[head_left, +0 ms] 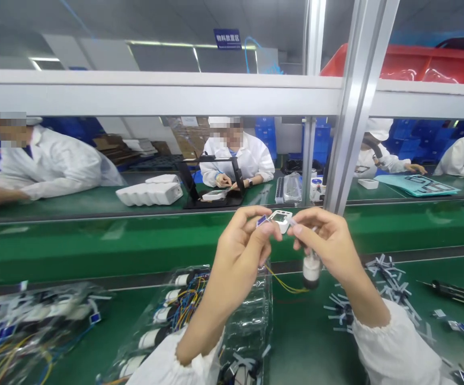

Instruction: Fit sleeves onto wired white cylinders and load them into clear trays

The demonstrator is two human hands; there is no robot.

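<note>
My left hand [242, 251] is closed, pinching a small blue-faced part [262, 220] between thumb and fingers. Facing it, my right hand [322, 232] pinches a small pale strip [291, 221]. Between the fingertips shows a small white frame [282, 215]; whether either hand touches it cannot be told. A white and black cylinder [311, 270] hangs under my right hand, with yellow wires [286, 287] running from it toward my left hand. Below my left forearm, a clear plastic tray [250, 310] bears similar cylinders with coloured wires.
Several grey strips [390, 283] lie on the green bench right of my hands, beside a black screwdriver [460, 293]. Bagged wired parts [35, 315] are at left. A metal post [354, 107] rises ahead; people in white coats sit across the line.
</note>
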